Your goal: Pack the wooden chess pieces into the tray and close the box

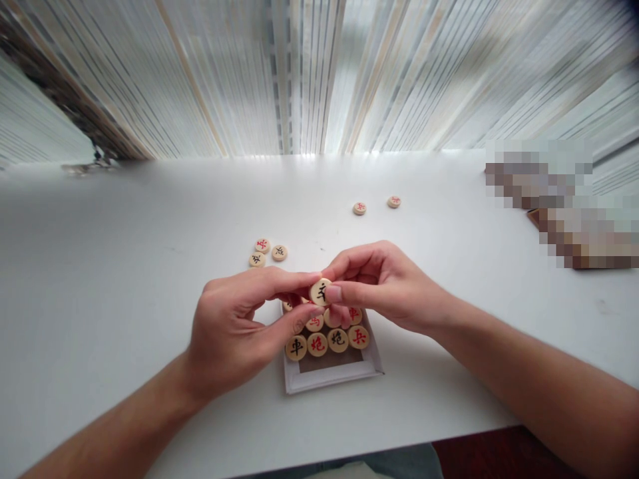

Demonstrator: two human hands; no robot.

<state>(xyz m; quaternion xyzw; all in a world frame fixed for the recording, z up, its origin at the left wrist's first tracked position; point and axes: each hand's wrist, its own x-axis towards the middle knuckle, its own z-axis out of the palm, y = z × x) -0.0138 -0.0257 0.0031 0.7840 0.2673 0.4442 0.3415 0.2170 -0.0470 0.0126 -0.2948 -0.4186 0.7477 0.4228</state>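
Above a shallow white box point(333, 380), both hands meet at one round wooden xiangqi piece point(318, 291) with a black character on its face. My right hand point(382, 286) pinches it, the thumb lying over its right edge. From the other side, my left hand point(244, 319) has its fingertips closed on the piece's left edge. Inside the box lie rows of xiangqi pieces with red or black characters, such as a red one point(317, 344) and a black one point(338, 340) in the nearest row. The hands cover part of the rows behind.
Left of centre, three loose pieces lie together, one red point(262, 245) and two black point(279, 253). Two more red pieces point(359, 208) rest farther back on the white table point(124, 279). A blurred-out brown object point(579, 246) is at right, and a striped curtain point(319, 80) hangs behind.
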